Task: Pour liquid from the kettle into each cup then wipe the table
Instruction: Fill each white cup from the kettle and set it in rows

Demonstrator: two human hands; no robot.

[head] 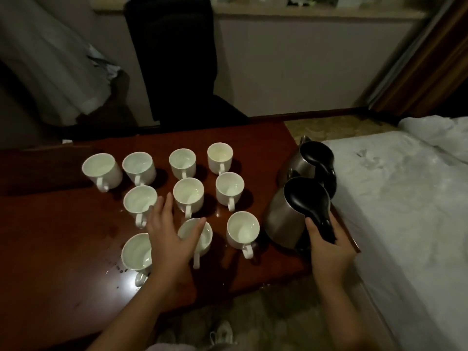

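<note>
Several white cups stand in rows on a dark red wooden table. Two steel kettles with black lids sit at the table's right end. My right hand grips the black handle of the near kettle, which stands upright on the table. The far kettle is behind it, untouched. My left hand hovers flat with fingers spread over the front cups, partly covering one cup and the front left cup.
Water drops and a glare patch lie on the table's front left. A black chair stands behind the table. A white bed runs close along the right edge. A shoe shows below.
</note>
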